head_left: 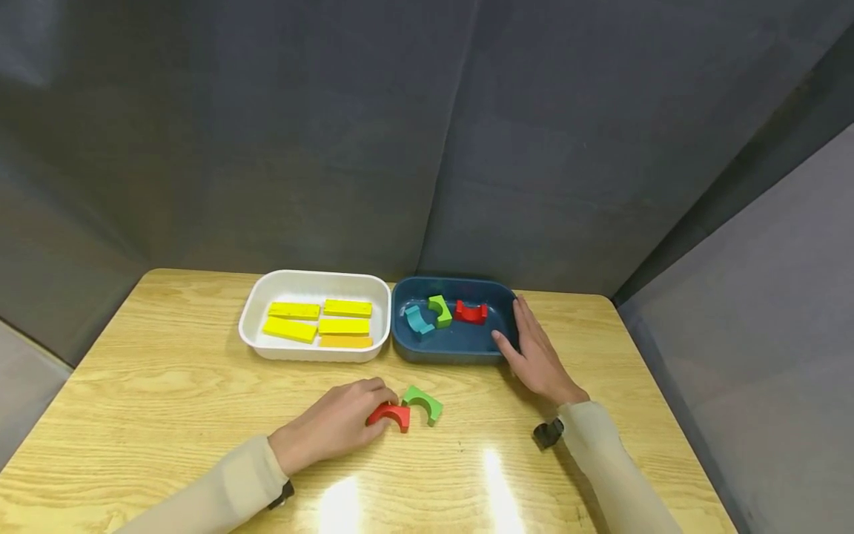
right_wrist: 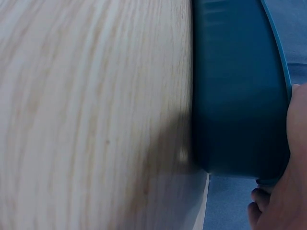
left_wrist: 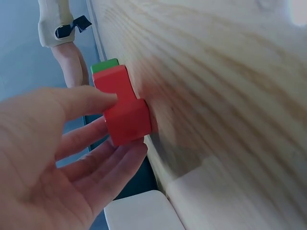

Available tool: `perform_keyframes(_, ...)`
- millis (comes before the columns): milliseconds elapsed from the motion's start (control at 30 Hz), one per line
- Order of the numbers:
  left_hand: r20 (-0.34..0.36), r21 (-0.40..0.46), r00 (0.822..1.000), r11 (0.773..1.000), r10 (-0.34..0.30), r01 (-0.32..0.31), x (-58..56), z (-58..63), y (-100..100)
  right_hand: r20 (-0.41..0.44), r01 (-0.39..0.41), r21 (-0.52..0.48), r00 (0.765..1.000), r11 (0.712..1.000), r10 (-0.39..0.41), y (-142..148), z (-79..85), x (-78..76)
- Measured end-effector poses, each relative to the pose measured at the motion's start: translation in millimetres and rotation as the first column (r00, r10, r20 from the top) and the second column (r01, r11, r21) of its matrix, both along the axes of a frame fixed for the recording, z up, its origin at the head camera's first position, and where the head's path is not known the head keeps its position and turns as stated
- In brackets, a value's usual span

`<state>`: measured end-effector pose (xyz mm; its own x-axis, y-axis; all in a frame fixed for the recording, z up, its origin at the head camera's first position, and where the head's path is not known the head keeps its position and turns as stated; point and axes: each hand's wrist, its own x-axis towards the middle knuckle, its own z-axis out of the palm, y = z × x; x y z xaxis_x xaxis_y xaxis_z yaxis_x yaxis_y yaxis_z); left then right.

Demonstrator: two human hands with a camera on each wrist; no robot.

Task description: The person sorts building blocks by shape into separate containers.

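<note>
My left hand [head_left: 343, 419] pinches a red arch-shaped block [head_left: 399, 414] between thumb and fingers, low over the wooden table. In the left wrist view the thumb lies on one side of this red block [left_wrist: 127, 120], with fingers on the other. Right beside it on the table stands a green arch block [head_left: 427, 405]. My right hand [head_left: 543, 363] holds the right end of a dark blue tray [head_left: 460, 356], thumb over the rim and fingers along the outer side. In the right wrist view the fingertips [right_wrist: 259, 201] show past the tray's end wall.
The blue tray contains a teal arch block [head_left: 418, 320], a light green one [head_left: 440, 311] and a red one [head_left: 471, 312]. A white tray [head_left: 313, 354] with several yellow bars [head_left: 343, 326] adjoins it on the left. Behind the table [head_left: 167, 371] hangs a dark curtain [head_left: 300, 133].
</note>
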<state>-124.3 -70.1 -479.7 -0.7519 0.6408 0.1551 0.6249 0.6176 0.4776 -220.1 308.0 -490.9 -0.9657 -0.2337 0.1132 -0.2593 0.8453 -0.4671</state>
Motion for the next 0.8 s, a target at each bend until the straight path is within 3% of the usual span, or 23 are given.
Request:
perform_keyframes(367,-0.034,0.022,0.999,1.000,0.018,-0.017,-3.6,-2.0,1.9,-0.001,-0.005,-0.004,1.000,1.000,0.005,-1.6,3.7,-0.8)
perform_keyframes(800,-0.025,0.028,0.999,0.999,0.031,-0.030,0.9,-1.2,0.2,0.006,0.006,0.001,1.000,1.000,-0.006,-1.3,2.2,1.6)
